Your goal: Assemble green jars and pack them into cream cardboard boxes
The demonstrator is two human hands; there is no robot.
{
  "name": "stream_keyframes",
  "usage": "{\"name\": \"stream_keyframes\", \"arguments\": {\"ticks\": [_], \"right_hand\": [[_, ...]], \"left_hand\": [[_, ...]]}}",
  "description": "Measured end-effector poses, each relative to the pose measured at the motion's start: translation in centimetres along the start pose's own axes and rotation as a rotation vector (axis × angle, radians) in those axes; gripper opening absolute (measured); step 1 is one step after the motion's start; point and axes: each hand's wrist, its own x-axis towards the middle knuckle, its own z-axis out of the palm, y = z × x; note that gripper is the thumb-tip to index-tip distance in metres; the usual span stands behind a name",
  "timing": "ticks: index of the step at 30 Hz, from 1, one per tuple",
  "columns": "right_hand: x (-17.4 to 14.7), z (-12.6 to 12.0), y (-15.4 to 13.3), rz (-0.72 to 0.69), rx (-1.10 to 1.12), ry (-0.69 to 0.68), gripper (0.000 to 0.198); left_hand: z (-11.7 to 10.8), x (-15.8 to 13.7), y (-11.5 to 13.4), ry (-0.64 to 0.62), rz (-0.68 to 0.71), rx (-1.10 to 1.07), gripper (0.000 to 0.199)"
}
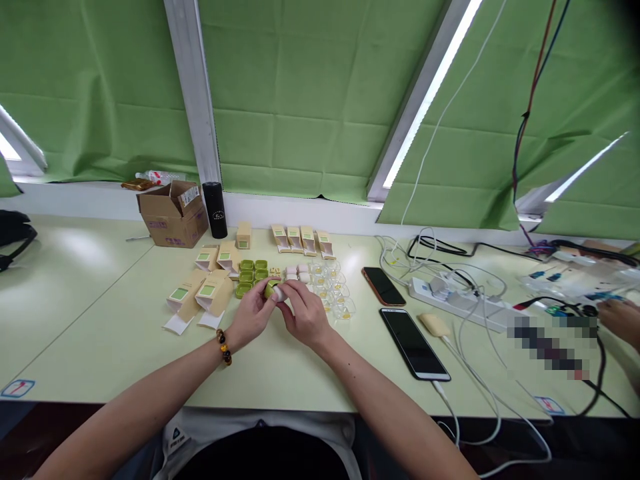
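Observation:
My left hand (254, 311) is closed around a small olive-green cup (271, 287). Pinched in the fingers of my right hand (306, 315) is a small white piece (280, 294), held against the green cup; its exact kind is partly hidden. Just beyond my hands stand several more square green cups (247, 276), some tiny gold-coloured pieces (275, 272) and short pinkish-white cylinders (297, 271). Clear plastic cups (336, 291) with yellowish centres sit in rows to the right. Left of my hands lie opened beige cartons (214, 293) with green panels.
More beige cartons (301, 240) stand at the back, near a brown cardboard box (173, 217) and a black tumbler (215, 211). To the right lie two phones (415, 343), a power strip (460, 303) and tangled cables. Another person's hand (620, 321) is at the far right.

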Motion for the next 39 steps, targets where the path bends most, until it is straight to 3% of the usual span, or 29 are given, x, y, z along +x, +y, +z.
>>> {"name": "stream_keyframes", "arguments": {"ticks": [12, 18, 22, 28, 39], "right_hand": [[0.1, 0.0, -0.5, -0.023, -0.024, 0.015, 0.039], [-0.3, -0.1, -0.1, 0.039, 0.067, 0.015, 0.048], [-0.4, 0.2, 0.0, 0.061, 0.079, -0.021, 0.054], [-0.3, 0.4, -0.1, 0.135, 0.085, -0.071, 0.057], [-0.2, 0.5, -0.1, 0.197, 0.113, -0.081, 0.040]], "left_hand": [[0.0, -0.8, 0.0, 0.026, 0.101, 0.110, 0.042], [0.2, -0.5, 0.4, -0.092, 0.032, -0.089, 0.058], [0.1, 0.2, -0.4, -0.069, -0.031, -0.149, 0.062], [-0.3, 0.4, 0.3, -0.044, -0.162, -0.242, 0.054], [-0.2, 0.1, 0.3, -0.069, -0.149, -0.312, 0.044]]}}
